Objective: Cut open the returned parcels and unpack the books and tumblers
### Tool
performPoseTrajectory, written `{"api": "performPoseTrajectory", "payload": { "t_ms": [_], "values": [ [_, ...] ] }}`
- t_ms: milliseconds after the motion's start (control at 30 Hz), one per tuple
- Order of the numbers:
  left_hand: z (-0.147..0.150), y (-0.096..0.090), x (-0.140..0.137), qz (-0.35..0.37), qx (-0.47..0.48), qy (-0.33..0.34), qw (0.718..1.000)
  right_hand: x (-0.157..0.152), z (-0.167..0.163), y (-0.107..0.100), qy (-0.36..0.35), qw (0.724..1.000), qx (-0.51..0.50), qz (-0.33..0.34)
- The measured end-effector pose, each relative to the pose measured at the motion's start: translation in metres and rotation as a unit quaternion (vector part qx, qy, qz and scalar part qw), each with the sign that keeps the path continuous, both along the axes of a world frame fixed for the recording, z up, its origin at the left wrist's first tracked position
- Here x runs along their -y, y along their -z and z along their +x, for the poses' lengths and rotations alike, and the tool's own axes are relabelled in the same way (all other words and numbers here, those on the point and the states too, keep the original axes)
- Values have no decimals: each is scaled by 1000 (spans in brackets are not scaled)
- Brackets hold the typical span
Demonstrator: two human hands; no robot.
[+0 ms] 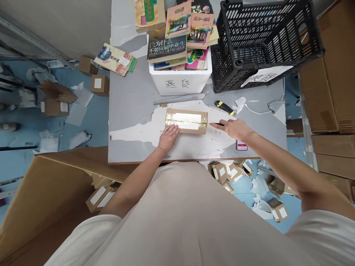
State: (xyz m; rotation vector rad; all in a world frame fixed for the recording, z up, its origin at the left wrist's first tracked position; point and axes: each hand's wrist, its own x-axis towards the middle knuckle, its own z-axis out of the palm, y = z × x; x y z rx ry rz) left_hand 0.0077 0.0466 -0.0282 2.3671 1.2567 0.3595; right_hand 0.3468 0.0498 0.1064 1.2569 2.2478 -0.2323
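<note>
A small brown cardboard box (186,130) lies on the table, with shiny clear tape along its middle and white labels on top. My left hand (168,137) rests on the box's near left corner, fingers stretched out over the cardboard. At the opposite end, my right hand (235,128) is closed around a slim dark-handled knife (219,124). The knife's thin tip points left and meets the box's right end at the tape line. Just beyond my right hand lies a yellow and black box cutter (224,107). A pink-screened phone (242,145) lies below my right wrist.
Behind the box stands a white bin (181,84) heaped with books (167,47). Right of it is a black plastic crate (266,48). Another book (114,59) lies at the table's left edge. A big open carton (55,192) stands front left; small boxes and paper litter the floor.
</note>
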Motion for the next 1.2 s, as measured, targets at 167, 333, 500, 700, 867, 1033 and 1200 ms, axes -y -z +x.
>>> {"api": "performPoseTrajectory", "payload": {
  "t_ms": [167, 333, 500, 700, 867, 1033, 1200],
  "values": [
    [4, -9, -2, 1, -23, -9, 1000, 17, 32, -1, 45, 996, -81, 18],
    [7, -42, -11, 8, -56, -22, 998, 50, 45, 24, 281, 891, -353, 57],
    [9, -64, -44, 27, -120, 43, 992, 68, 4, 64, 496, 708, -503, -20],
    [23, -57, -78, -12, -172, 116, 978, 77, -20, 78, 554, 603, -569, -78],
    [28, -54, -85, -21, -186, 111, 976, 84, -25, 83, 569, 572, -586, -72],
    [28, -54, -86, -21, -175, 109, 978, 80, -29, 82, 575, 558, -590, -99],
    [29, -52, -86, -20, -163, 100, 981, 78, -18, 82, 553, 552, -608, -141]
  ]
}}
